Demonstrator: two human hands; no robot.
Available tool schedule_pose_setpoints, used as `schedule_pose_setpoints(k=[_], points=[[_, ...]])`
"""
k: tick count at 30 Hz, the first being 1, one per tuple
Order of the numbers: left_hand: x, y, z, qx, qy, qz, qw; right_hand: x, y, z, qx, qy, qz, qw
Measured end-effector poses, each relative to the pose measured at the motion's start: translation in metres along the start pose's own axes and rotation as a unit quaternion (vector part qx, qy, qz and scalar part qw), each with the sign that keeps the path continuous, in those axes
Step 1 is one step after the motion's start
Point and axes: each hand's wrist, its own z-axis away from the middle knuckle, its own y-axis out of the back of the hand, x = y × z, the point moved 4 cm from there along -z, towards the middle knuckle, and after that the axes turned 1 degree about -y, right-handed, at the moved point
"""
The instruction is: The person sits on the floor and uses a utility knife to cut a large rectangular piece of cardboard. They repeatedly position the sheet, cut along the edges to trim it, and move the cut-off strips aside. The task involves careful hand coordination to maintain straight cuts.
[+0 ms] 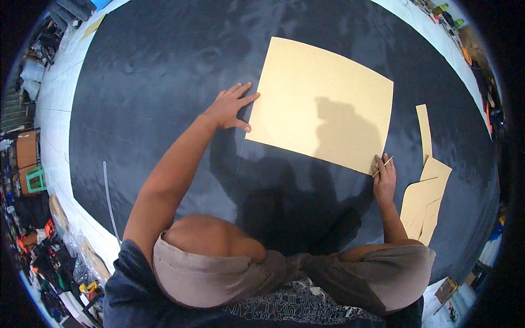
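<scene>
Your left hand (pixel 229 106) lies flat at the left edge of the large tan sheet (pixel 322 101), fingers (pixel 240 90) spread apart, thumb tip on the sheet's lower left corner. The sheet lies flat on the black mat (pixel 158 82), near its middle (your shadow falls across its lower right part). Your right hand (pixel 384 177) sits at the sheet's lower right corner, fingers closed on a thin pale stick (pixel 383 165), which may be a pencil; cannot tell. Tan offcuts (pixel 424 205) lie just right of that hand, a narrow strip (pixel 424 131) above them.
</scene>
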Motion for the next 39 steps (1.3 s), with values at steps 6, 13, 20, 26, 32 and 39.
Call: schedule_pose_setpoints(k=[6,13,20,26,32,39], points=[[0.000,-0.001,-0.001,0.003,-0.006,-0.005,1.000,-0.001,0.001,0.000,0.016,0.003,-0.021,1.000],[-0.002,-0.005,-0.009,0.022,-0.040,-0.008,0.999,0.014,0.005,0.001,0.020,-0.016,-0.059,0.998],[0.001,-0.005,-0.007,0.021,-0.006,-0.012,1.000,0.045,0.015,-0.004,0.078,-0.083,-0.075,0.991],[0.000,-0.008,-0.011,0.002,0.009,-0.012,1.000,0.041,0.002,-0.001,0.025,-0.087,-0.083,0.992],[-0.003,-0.009,-0.011,0.008,0.004,-0.017,1.000,0.039,0.004,-0.001,0.015,-0.105,-0.079,0.991],[-0.002,-0.007,-0.010,0.013,-0.006,-0.017,1.000,0.039,0.003,-0.002,0.000,-0.105,-0.070,0.992]])
